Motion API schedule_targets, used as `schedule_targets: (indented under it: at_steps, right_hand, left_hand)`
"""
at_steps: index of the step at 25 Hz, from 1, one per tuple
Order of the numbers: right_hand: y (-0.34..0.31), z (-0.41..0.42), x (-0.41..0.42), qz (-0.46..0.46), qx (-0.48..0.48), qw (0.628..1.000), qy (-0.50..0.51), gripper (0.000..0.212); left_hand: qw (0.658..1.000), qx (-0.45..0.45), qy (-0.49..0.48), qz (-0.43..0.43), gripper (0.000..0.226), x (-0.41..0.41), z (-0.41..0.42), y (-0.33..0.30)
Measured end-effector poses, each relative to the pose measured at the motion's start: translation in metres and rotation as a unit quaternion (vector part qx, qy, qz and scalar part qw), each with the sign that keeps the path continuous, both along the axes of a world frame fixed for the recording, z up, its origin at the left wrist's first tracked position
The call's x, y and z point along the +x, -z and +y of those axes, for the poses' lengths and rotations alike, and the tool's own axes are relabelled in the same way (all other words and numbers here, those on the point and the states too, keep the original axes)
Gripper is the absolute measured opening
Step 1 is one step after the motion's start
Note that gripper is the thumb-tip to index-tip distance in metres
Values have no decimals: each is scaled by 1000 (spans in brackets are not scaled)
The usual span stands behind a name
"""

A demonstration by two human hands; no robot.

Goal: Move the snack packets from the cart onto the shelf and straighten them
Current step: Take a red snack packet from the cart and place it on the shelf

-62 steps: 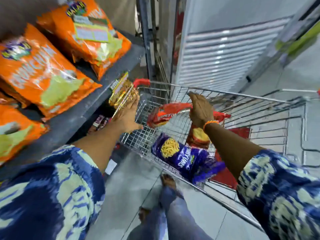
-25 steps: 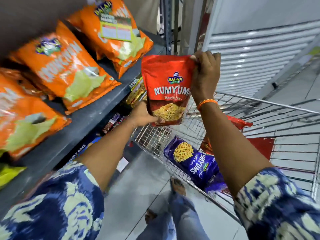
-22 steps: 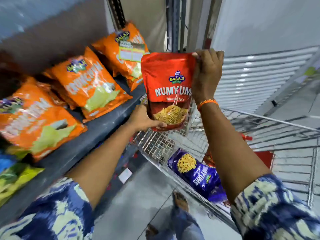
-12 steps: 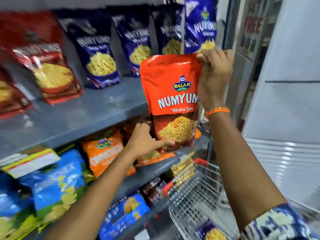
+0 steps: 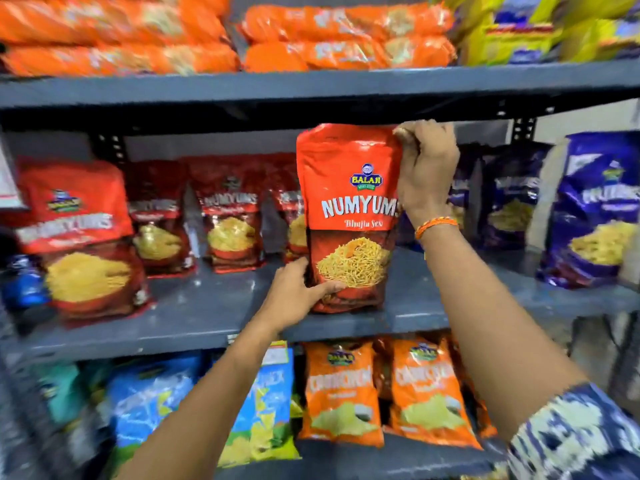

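Note:
I hold a red Numyums snack packet (image 5: pixel 349 209) upright with both hands over the grey middle shelf (image 5: pixel 207 306). My right hand (image 5: pixel 424 168) pinches its top right corner. My left hand (image 5: pixel 298 292) grips its bottom left edge. The packet's base is at or just above the shelf board; I cannot tell if it touches. Behind it and to the left stand more red Numyums packets (image 5: pixel 228 216). The cart is out of view.
Blue Numyums packets (image 5: pixel 595 216) stand on the same shelf to the right. The shelf above (image 5: pixel 311 84) is close over the packet's top and carries orange packets (image 5: pixel 346 36). Below are orange (image 5: pixel 341 393) and blue chip bags (image 5: pixel 149 403).
The view swung from the cart up to the shelves. My right hand lifted the red packet out of the cart, my left hand took its bottom, and both carried it to the middle shelf.

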State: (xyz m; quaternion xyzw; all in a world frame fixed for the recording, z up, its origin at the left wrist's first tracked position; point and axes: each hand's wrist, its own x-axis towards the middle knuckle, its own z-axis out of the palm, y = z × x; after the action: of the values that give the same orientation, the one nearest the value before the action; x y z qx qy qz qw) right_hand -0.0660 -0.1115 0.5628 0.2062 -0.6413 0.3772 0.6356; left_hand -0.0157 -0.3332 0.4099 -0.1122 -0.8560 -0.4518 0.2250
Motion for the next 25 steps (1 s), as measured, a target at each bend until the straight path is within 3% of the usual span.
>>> schedule_targets:
  at_steps: [2, 6, 9, 20, 22, 25]
  right_hand:
    - [-4, -32, -20, -38, 17, 998, -45, 25]
    - [-18, -88, -49, -114, 40, 991, -63, 38]
    - [-19, -111, -58, -171, 46, 983, -52, 28]
    - [-6, -116, -82, -211, 58, 975, -23, 20]
    - [-7, -111, -80, -212, 63, 975, -28, 19]
    - [-7, -97, -72, -206, 51, 977, -19, 19]
  left_hand:
    - [999, 37, -4, -20, 41, -11, -22, -2]
    - [993, 109, 4, -43, 62, -41, -61, 0]
    - [989, 134, 10, -55, 46, -58, -80, 0]
    - [974, 177, 57, -127, 44, -59, -81, -6]
    - [974, 191, 29, -117, 55, -55, -78, -6]
    - [963, 248, -102, -21, 95, -35, -67, -6]
